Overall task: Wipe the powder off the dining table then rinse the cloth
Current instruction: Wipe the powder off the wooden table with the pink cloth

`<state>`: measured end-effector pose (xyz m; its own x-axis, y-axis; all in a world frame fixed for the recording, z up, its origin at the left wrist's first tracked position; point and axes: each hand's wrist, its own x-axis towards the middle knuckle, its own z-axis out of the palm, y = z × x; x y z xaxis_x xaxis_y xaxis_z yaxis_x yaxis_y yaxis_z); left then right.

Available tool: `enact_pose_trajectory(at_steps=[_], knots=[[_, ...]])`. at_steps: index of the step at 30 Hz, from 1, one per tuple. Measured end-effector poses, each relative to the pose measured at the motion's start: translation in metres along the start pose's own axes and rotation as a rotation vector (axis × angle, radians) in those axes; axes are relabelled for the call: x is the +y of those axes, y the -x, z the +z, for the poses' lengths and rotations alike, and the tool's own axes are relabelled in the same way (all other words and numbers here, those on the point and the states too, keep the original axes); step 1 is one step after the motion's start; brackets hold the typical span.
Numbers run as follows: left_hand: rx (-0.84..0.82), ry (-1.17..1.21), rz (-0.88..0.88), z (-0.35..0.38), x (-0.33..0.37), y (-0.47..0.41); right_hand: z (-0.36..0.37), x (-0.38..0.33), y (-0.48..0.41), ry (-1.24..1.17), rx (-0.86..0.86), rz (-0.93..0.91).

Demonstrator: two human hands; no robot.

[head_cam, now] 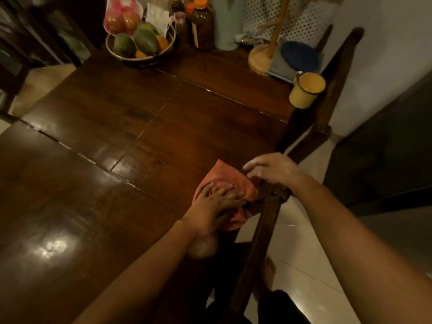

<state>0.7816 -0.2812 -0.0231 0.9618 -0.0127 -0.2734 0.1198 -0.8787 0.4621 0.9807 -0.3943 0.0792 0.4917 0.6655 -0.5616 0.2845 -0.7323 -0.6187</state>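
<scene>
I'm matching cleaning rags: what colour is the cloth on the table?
The cloth is plain salmon-orange, shown best in the head view.

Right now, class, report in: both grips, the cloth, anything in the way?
Left grip flat, pressing orange cloth at table's right edge. Right grip open beside cloth, holding nothing. Chair back close at that edge.

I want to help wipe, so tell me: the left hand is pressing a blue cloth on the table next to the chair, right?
Not blue: the cloth is orange. The head view shows the left hand pressing it on the table next to the chair.
</scene>
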Motion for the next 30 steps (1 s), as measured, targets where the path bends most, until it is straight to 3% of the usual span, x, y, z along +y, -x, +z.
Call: enact_pose_trajectory(at_steps=[3, 7, 12, 15, 18, 21, 26, 28, 30], knots=[[-0.037, 0.028, 0.011, 0.016, -0.007, 0.052, -0.008, -0.004, 0.042, -0.196, 0.178, 0.004], [0.019, 0.083, 0.003, 0.04, -0.009, 0.125, 0.005, -0.022, 0.091, -0.121, 0.207, -0.159], [0.009, 0.123, -0.101, 0.068, 0.002, 0.21, 0.084, -0.022, 0.153, 0.554, 0.143, -0.291], [0.125, 0.247, -0.275, 0.09, 0.012, 0.264, 0.14, -0.003, 0.199, 0.645, 0.137, -0.406], [0.374, 0.297, -0.528, 0.118, 0.047, 0.301, 0.182, 0.009, 0.236, 0.533, 0.197, -0.467], [0.385, 0.22, -0.742, 0.153, 0.085, 0.32, 0.218, 0.011, 0.269, 0.509, 0.214, -0.494], [0.306, 0.214, -0.515, 0.178, 0.113, 0.382, 0.249, 0.012, 0.307, 0.53, 0.17, -0.544], [0.269, 0.202, -0.535, 0.191, 0.105, 0.42, 0.252, 0.008, 0.312, 0.469, 0.147, -0.498], [0.334, 0.21, -0.573, 0.206, 0.096, 0.457, 0.26, 0.01, 0.316, 0.428, 0.163, -0.495]])
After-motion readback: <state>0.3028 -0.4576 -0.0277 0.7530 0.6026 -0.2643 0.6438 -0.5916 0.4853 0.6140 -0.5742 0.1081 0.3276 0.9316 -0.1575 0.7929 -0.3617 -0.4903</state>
